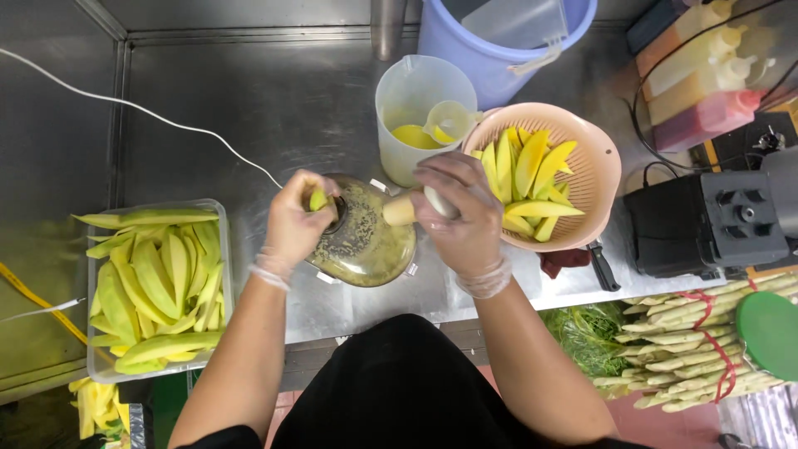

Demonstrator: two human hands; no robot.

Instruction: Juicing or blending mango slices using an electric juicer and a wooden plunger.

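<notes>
My left hand (295, 218), in a thin clear glove, holds a small green mango piece (318, 199) at the top opening of a round clear lid (366, 241) smeared with green pulp. My right hand (459, 214), also gloved, grips a pale wooden-ended pusher handle (401, 209) lying across the lid's right side. The lid sits on the steel counter (249, 108) between both hands.
A clear tub of green mango peel strips (156, 283) stands at the left. A pink colander of yellow mango slices (544, 179), a clear jug (416, 116), a blue bucket (490, 50), squeeze bottles (706, 75) and a black blender base (715, 220) crowd the right. Bundled lemongrass (706, 349) lies below.
</notes>
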